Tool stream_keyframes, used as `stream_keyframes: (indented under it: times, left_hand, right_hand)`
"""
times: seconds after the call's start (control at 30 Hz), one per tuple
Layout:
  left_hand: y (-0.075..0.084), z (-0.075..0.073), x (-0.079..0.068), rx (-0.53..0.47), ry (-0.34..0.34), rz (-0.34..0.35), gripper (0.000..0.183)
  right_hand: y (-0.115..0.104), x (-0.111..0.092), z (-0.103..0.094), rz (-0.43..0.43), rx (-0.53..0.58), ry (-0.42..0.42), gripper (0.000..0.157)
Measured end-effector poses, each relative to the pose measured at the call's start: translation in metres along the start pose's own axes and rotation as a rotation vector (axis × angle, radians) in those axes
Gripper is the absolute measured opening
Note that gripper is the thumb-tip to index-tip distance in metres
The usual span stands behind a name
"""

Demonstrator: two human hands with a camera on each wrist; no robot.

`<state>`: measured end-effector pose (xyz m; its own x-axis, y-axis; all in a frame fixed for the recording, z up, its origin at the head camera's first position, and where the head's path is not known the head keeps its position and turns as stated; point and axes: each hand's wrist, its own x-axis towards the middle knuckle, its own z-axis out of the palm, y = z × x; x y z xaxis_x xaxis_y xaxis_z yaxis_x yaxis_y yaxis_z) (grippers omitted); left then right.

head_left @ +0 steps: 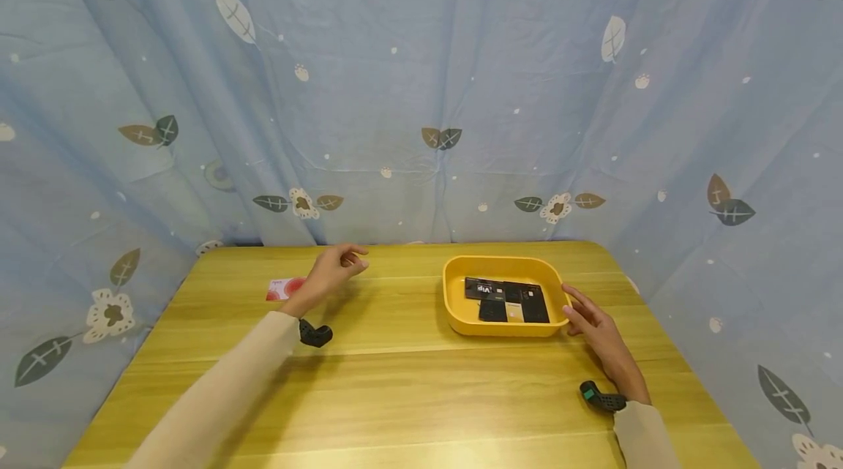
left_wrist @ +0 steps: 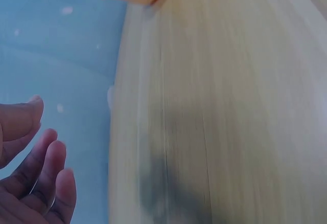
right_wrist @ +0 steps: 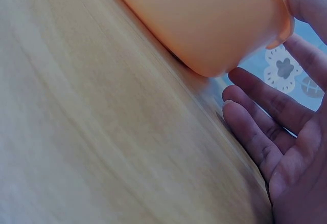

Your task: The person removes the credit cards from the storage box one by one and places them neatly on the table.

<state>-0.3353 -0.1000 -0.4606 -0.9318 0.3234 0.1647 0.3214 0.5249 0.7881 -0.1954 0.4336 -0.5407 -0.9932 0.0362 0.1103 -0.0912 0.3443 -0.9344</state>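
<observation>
My left hand point(head_left: 332, 269) hovers over the back left of the table with its fingers loosely bent and nothing between them. A white card with red circles point(head_left: 277, 288) lies beside that wrist, partly covered by the forearm. To the right stands a yellow plastic basket point(head_left: 461, 325). Several black cards point(head_left: 535, 306) and a pale gold card point(head_left: 514, 312) lie flat inside it. My right hand point(head_left: 596, 326) holds the basket's right rim with thumb and index finger. In the right wrist view, the remaining fingers point(right_wrist: 250, 124) extend loosely below, near the basket's outer wall.
The wooden table point(head_left: 395, 396) ends at the back against a blue curtain point(head_left: 369, 103) with leaf and flower prints, which also hangs on both sides. Black wrist devices point(head_left: 602, 397) sit on both wrists.
</observation>
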Motion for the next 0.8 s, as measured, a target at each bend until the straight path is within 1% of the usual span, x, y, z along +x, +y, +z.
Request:
stream_keyframes:
  times: [0.2, 0.37, 0.53, 0.8]
  left_hand:
    - [0.012, 0.020, 0.009, -0.007, -0.055, 0.068, 0.029]
    - [0.020, 0.037, 0.014, -0.016, -0.090, 0.107, 0.029]
    - [0.032, 0.053, 0.020, -0.044, -0.119, 0.141, 0.027]
    - [0.055, 0.075, 0.028, -0.063, -0.143, 0.169, 0.027]
  right_hand:
    - [-0.001, 0.001, -0.001, 0.008, -0.001, 0.010, 0.057]
    - [0.000, 0.000, 0.001, 0.008, -0.006, 0.007, 0.057]
    - [0.001, -0.001, 0.002, 0.013, -0.014, 0.017, 0.057]
    - [0.000, -0.001, 0.001, 0.003, -0.020, 0.014, 0.056]
